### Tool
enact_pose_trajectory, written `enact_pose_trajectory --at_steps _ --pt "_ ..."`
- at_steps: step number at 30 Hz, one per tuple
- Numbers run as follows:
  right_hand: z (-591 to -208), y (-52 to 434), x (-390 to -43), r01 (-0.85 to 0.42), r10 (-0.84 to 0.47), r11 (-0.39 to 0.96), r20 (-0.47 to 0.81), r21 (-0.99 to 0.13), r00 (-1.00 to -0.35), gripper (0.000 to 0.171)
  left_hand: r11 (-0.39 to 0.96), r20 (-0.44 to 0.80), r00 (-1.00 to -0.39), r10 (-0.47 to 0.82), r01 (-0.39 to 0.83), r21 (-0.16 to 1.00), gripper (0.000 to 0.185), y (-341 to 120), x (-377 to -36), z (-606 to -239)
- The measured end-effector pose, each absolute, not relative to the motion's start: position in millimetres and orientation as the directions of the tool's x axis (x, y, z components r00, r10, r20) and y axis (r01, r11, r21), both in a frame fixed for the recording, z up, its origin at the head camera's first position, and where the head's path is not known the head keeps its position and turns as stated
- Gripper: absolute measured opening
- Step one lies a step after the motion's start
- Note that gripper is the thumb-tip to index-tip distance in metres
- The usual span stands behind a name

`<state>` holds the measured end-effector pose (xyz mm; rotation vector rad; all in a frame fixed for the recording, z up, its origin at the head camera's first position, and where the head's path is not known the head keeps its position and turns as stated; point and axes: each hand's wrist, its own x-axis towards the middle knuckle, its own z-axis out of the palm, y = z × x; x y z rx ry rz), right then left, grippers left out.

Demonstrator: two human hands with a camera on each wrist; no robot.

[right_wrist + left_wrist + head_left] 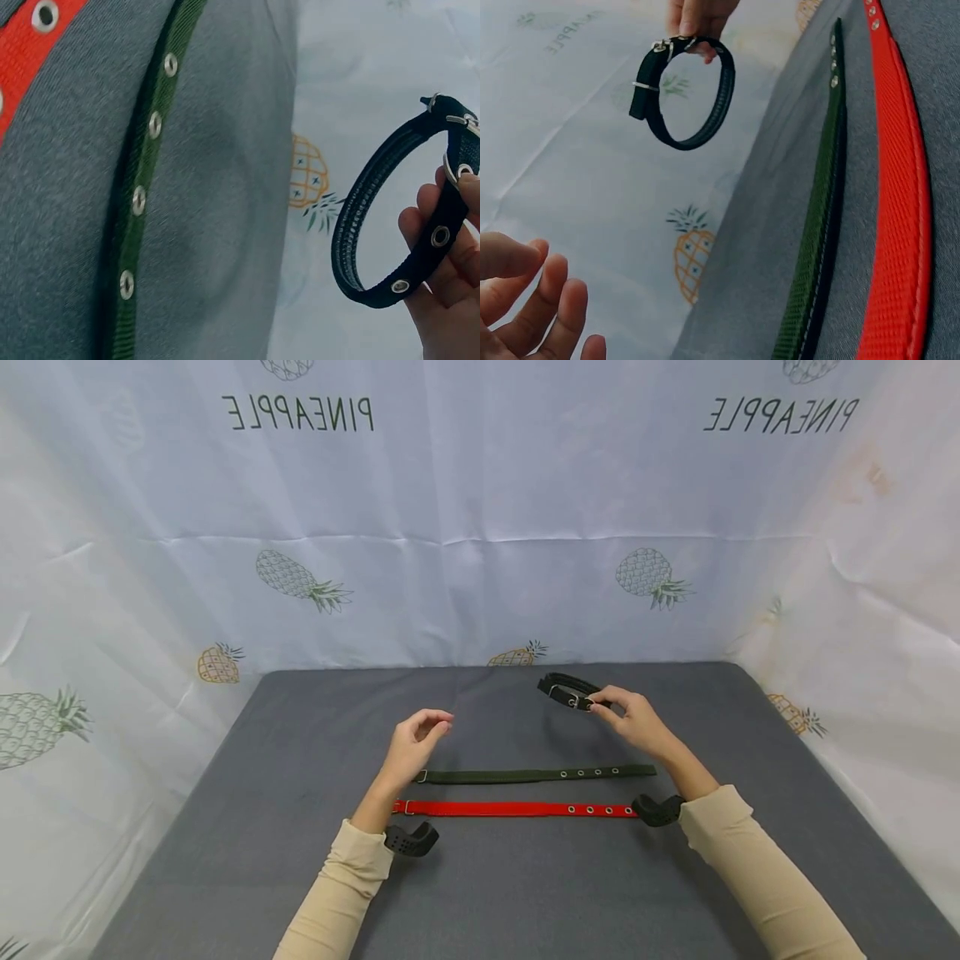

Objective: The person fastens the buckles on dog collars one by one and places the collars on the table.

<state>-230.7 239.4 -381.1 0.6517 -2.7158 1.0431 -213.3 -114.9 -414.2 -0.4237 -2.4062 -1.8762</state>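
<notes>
While the right hand [632, 718] pinches the black collar [565, 696] near its buckle [471, 126], probably so that it hangs free above the table [525, 893], I see the left hand [415, 745] half open, holding nothing. The green strap [502, 777] and red strap [487, 809] lie apart, perhaps against tangling.

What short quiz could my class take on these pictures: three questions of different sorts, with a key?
1. Which hand holds the black strap?
2. True or false: the red strap and the green strap lie apart on the grey table.
3. Count: how many metal-ringed holes show in the green strap in the head view?

Key:
1. The right hand.
2. True.
3. Four.
</notes>
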Motion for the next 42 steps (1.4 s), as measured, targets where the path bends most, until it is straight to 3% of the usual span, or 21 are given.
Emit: enact_pose_trajectory --at_steps 29,42 --pt "-419 253 -236 -0.452 -0.321 0.745 0.331 -0.49 -0.887 0.02 0.308 0.137 -0.958 0.252 0.214 0.927 0.031 -144 -206 -427" --pt "-429 258 -241 -0.452 -0.327 0.753 0.325 -0.478 -0.888 0.02 0.37 0.166 -0.948 0.273 0.263 0.891 0.032 -149 -205 -431"
